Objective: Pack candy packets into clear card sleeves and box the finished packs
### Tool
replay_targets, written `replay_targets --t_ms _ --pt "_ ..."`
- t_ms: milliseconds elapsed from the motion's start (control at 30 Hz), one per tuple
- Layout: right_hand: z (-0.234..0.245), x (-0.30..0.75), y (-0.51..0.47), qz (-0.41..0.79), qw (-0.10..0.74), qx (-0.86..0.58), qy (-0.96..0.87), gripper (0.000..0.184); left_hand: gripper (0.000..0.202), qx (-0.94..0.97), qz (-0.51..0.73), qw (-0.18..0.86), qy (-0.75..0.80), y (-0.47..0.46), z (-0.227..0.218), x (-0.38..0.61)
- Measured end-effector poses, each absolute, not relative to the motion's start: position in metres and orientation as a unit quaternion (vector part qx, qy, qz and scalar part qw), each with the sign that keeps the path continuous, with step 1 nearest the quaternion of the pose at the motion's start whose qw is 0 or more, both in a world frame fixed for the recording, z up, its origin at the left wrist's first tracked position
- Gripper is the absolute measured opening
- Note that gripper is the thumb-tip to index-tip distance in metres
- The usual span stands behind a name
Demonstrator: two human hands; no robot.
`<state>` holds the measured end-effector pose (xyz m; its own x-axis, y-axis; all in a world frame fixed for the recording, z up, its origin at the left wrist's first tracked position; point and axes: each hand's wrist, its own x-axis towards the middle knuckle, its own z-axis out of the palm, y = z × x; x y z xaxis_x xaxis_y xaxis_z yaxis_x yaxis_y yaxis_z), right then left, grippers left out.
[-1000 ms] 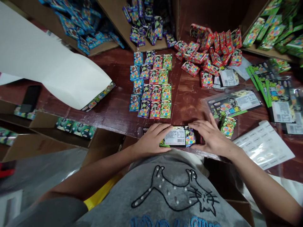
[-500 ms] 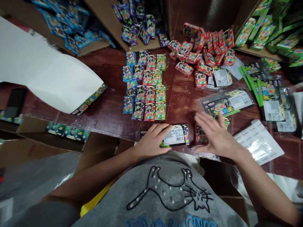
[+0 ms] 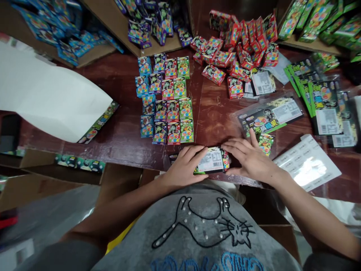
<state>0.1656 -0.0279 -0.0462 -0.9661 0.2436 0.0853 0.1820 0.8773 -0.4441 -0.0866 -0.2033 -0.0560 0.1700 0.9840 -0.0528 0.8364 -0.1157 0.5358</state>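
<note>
At the table's front edge, my left hand is closed over a flat black-and-green candy packet with a white barcode label. A little box end in red and bright colours shows at the packet's right end. My right hand grips this small box between thumb and fingers, pressed up to the packet, and hides most of it. Whether the box is inside the packet's opening I cannot tell. Just beyond my right hand lies a small green candy box.
Rows of blue, purple, red and green boxes lie ahead. Behind them is a loose red pile between cartons. Flat packets and a sticker sheet lie right, a large white sheet left.
My right hand has moved left with the small red box, closing the gap to the packet. My left hand stays on the packet. The whole view has shifted slightly.
</note>
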Motion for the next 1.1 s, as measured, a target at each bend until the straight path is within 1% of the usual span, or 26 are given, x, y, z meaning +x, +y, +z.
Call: replay_targets --t_ms 100,133,167,200,267,333,367,467,533,700,867,1033,1100 --pt "-0.033 0.199 -0.015 0.164 0.078 -0.182 -0.966 0.106 0.095 0.729 0.160 0.221 0.628 -0.205 -0.056 -0.086" --pt "-0.028 0.213 -0.009 0.138 0.078 -0.215 -0.964 0.109 0.094 0.730 0.159 0.219 0.628 -0.205 -0.056 -0.086" --pt "-0.024 0.226 -0.002 0.112 0.074 -0.242 -0.961 0.108 0.094 0.731 0.157 0.217 0.628 -0.204 -0.055 -0.085" --pt "-0.021 0.238 0.003 0.091 0.069 -0.260 -0.959 0.102 0.093 0.732 0.157 0.215 0.627 -0.203 -0.055 -0.085" --pt "-0.022 0.249 0.009 0.077 0.055 -0.262 -0.960 0.082 0.092 0.733 0.157 0.212 0.627 -0.200 -0.054 -0.083" --pt "-0.029 0.244 0.006 0.113 0.053 -0.236 -0.964 0.068 0.093 0.733 0.157 0.211 0.627 -0.197 -0.053 -0.081" --pt "-0.033 0.236 0.002 0.142 0.057 -0.218 -0.964 0.065 0.094 0.735 0.156 0.211 0.625 -0.195 -0.053 -0.080" --pt "-0.043 0.209 -0.012 0.226 0.061 -0.165 -0.958 0.066 0.093 0.744 0.155 0.211 0.614 -0.192 -0.052 -0.078" --pt "-0.046 0.198 -0.017 0.250 0.059 -0.145 -0.956 0.066 0.092 0.744 0.154 0.218 0.612 -0.192 -0.051 -0.079" --pt "-0.050 0.194 -0.013 0.261 0.066 -0.125 -0.955 0.068 0.094 0.724 0.157 0.244 0.626 -0.193 -0.052 -0.080" --pt "-0.052 0.195 -0.011 0.270 0.075 -0.107 -0.954 0.066 0.094 0.725 0.159 0.234 0.628 -0.192 -0.051 -0.076" --pt "-0.049 0.207 -0.014 0.249 0.135 -0.148 -0.947 0.071 0.092 0.715 0.154 0.250 0.635 -0.192 -0.047 -0.073" --pt "-0.050 0.208 -0.015 0.257 0.139 -0.151 -0.944 0.072 0.093 0.718 0.152 0.246 0.633 -0.192 -0.047 -0.072"
